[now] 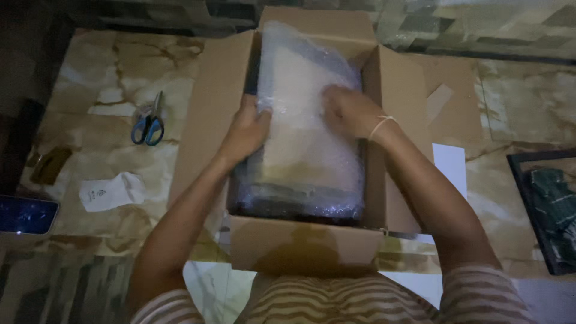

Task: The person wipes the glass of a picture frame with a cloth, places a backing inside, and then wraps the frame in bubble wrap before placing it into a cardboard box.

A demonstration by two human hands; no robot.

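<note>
While the bubble-wrapped flat item (303,120) sits inside the open cardboard box (210,114), left hand (246,129) grips its edge; right hand (351,111) presses flat on top. Seating step, likely; next needs even downward pressure.

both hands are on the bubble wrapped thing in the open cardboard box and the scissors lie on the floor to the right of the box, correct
Not quite. The scissors lie to the left of the cardboard box, not the right, as the head view shows. The rest holds: the left hand and right hand both rest on the bubble-wrapped item inside the open box.
</note>
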